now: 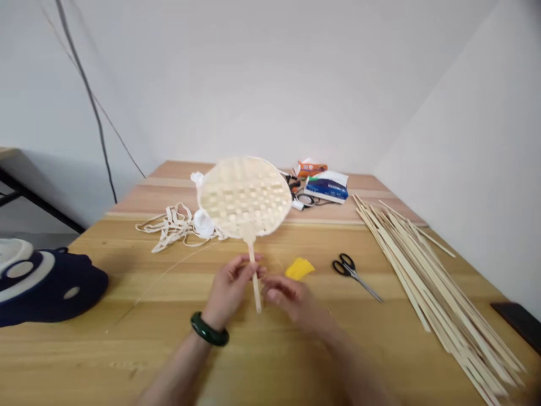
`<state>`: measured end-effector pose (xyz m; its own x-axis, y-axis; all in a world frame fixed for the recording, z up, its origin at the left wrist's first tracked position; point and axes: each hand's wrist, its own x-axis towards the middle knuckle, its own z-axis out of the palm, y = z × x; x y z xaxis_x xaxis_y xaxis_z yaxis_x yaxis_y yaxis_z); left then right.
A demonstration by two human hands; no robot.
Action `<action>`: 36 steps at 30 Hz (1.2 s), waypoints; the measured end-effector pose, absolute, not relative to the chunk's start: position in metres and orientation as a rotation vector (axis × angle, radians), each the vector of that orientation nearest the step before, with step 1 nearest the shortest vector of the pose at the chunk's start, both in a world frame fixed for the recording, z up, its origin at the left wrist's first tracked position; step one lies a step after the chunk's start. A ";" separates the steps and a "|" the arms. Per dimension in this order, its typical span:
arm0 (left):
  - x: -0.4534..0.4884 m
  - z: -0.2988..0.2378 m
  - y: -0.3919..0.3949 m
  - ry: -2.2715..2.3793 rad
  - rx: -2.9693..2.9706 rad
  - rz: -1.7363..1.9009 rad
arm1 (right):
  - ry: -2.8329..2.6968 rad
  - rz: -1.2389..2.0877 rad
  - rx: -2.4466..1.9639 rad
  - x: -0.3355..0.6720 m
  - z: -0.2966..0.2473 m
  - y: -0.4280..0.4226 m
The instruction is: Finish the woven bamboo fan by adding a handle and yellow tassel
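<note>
Left hand [230, 290] grips the handle [255, 282] of one woven fan [245, 197]; right hand [291, 299] sits half open just beside it, one pair of scissors [350, 270] off to the right

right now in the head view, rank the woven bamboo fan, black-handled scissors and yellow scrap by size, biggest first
1. Woven bamboo fan, though it is held up nearer the camera, which may exaggerate it
2. Black-handled scissors
3. Yellow scrap

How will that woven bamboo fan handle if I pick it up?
The woven bamboo fan is probably light for its size, since thin strips leave gaps. The disc likely flexes slightly; the slim handle looks stiff but possibly fragile at the weave.
</note>
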<state>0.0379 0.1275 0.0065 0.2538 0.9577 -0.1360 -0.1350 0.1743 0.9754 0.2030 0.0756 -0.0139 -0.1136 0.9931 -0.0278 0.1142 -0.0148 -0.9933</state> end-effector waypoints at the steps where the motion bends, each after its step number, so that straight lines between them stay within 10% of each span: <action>1: 0.032 0.007 0.127 1.022 1.075 0.991 | -1.384 1.104 -1.387 0.220 -0.011 0.072; 21: 0.023 -0.001 0.093 1.135 0.951 0.982 | -2.151 -0.077 -1.754 0.250 -0.031 0.007; 36: 0.032 -0.001 0.093 1.064 0.926 0.951 | -1.478 0.366 -1.744 0.277 0.040 -0.008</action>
